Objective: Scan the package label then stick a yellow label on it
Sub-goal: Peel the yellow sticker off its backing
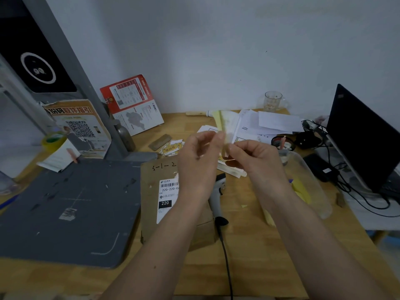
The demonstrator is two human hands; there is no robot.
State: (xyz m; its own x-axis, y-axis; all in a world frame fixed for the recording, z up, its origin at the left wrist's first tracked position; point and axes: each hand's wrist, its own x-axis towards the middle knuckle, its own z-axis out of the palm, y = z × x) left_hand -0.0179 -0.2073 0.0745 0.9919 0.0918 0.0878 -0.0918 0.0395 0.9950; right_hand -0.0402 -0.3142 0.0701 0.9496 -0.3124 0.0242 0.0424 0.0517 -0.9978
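Observation:
A brown cardboard package lies flat on the wooden table, with a white shipping label and "3-1-2" handwritten on top. Above it, my left hand and my right hand both pinch a pale yellow label sheet, held upright between the fingertips. A white and black barcode scanner lies on the table just right of the package, partly hidden by my forearms, its cable running toward the front edge.
A grey mat covers the table's left. Loose yellow labels and papers lie behind my hands. A clear plastic tub, a dark monitor with cables, a glass and a tape roll stand around.

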